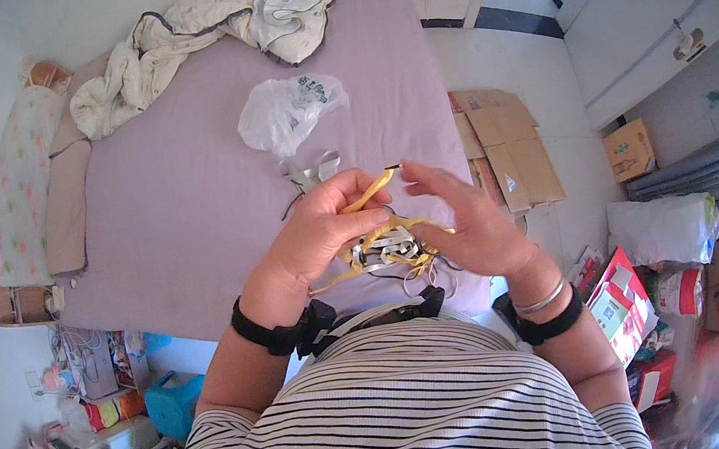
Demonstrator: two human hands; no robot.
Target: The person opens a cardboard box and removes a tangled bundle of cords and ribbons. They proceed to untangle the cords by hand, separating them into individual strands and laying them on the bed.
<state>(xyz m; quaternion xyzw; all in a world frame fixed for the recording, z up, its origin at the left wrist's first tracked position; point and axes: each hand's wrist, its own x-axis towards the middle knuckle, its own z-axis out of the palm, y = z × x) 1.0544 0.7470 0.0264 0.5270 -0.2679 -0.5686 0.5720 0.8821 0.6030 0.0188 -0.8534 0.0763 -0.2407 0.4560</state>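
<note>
My left hand (325, 225) pinches a yellow ribbon (365, 196) between thumb and fingers; the ribbon's dark end points up to the right. Close to that end, my right hand (464, 224) has its thumb and fingers spread; whether it touches the lower loops of ribbon is unclear. Beneath both hands, a tangle of white, yellow and dark ribbons or cords (389, 248) lies at the near part of the bed. More pale ribbon (321, 168) lies just beyond my left hand. Past it, a crumpled white plastic bag (289, 113) rests on the mauve bedsheet (179, 184).
A bunched quilt (182, 36) lies along the bed's far edge, pillows (29, 189) at the left. Flattened cardboard (510, 147) is on the floor to the right. Red boxes (622, 301) and bags crowd the lower right; a teal container (173, 404) stands lower left.
</note>
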